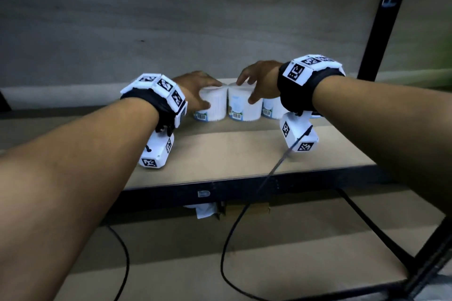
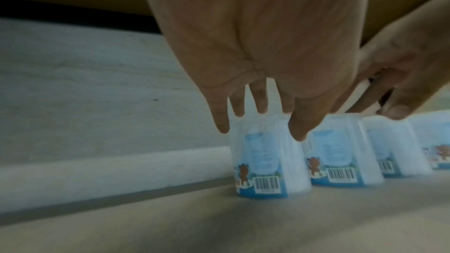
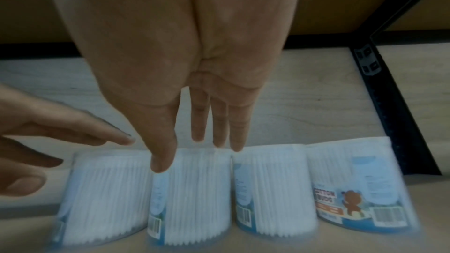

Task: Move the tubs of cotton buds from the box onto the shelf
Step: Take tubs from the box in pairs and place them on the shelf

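Four clear tubs of cotton buds with blue bases stand in a row at the back of the shelf board (image 1: 232, 154). My left hand (image 1: 211, 94) reaches over the leftmost tub (image 1: 211, 110), with its fingers across the lid and its thumb on the front wall; the left wrist view shows that tub (image 2: 268, 161) under the fingertips. My right hand (image 1: 248, 89) hovers at the second tub (image 1: 244, 111), fingers straight and spread, thumb touching its front (image 3: 194, 199). The third tub (image 3: 272, 195) and fourth tub (image 3: 353, 186) stand free to the right. The box is out of view.
A black upright post (image 1: 376, 32) bounds the shelf on the right, close to the fourth tub. A pale wall panel runs behind the row. Bare board lies in front of the tubs and to their left. Below are a lower shelf (image 1: 281, 264) and black cables (image 1: 227, 239).
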`<act>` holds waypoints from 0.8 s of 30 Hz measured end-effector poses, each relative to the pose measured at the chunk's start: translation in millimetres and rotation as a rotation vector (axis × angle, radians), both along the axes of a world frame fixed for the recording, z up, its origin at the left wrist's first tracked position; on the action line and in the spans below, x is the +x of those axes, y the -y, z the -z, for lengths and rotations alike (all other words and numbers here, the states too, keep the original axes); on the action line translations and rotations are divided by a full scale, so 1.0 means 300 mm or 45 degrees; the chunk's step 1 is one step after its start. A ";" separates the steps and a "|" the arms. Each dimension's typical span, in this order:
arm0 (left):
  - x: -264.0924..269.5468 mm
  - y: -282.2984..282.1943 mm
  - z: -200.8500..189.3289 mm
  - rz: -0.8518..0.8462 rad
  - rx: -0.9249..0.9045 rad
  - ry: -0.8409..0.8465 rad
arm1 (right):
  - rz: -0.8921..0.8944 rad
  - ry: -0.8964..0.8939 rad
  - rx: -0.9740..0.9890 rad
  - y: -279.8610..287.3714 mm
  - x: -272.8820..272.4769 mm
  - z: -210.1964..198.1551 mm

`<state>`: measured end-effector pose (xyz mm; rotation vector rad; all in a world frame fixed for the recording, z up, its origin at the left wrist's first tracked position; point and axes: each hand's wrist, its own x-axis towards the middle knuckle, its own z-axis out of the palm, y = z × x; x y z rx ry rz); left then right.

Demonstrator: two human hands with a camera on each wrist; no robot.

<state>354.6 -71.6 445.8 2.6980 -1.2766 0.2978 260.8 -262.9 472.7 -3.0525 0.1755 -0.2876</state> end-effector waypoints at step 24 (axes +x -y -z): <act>-0.583 -0.205 0.008 0.218 0.120 0.090 | -0.142 -0.323 -0.044 -0.176 -0.596 0.044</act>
